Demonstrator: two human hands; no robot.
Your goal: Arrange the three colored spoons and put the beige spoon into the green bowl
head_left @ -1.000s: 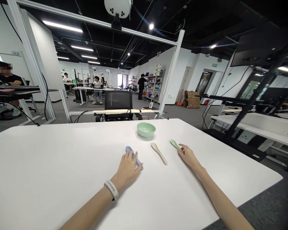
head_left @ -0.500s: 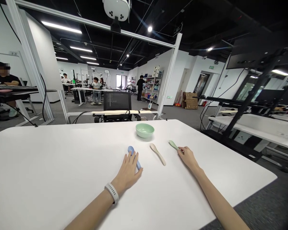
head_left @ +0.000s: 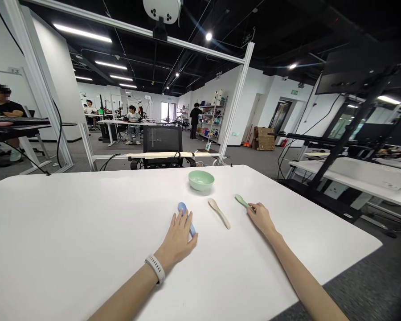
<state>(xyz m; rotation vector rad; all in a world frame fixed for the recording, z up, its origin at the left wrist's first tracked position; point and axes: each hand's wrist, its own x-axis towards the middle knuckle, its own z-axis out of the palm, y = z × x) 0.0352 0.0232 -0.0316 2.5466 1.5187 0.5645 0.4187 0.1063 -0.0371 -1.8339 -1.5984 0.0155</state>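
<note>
My left hand (head_left: 177, 236), with a pale watch band on its wrist, lies palm down over a blue spoon (head_left: 182, 207). Its fingers are stretched out and apart, covering the middle of the spoon. Off to the right, my right hand (head_left: 261, 218) has its fingers closed on the handle of a light green spoon (head_left: 241, 200), which lies at table level. Between both hands rests a beige spoon (head_left: 219, 214), touched by neither. A green bowl (head_left: 201, 182) stands upright beyond the spoons.
The white table (head_left: 70, 232) has its right edge beyond my right forearm. Past the far edge stand a black mesh chair (head_left: 163, 139) and a metal frame (head_left: 235, 100). Several people are in the room behind, one standing person (head_left: 195, 120) by shelves.
</note>
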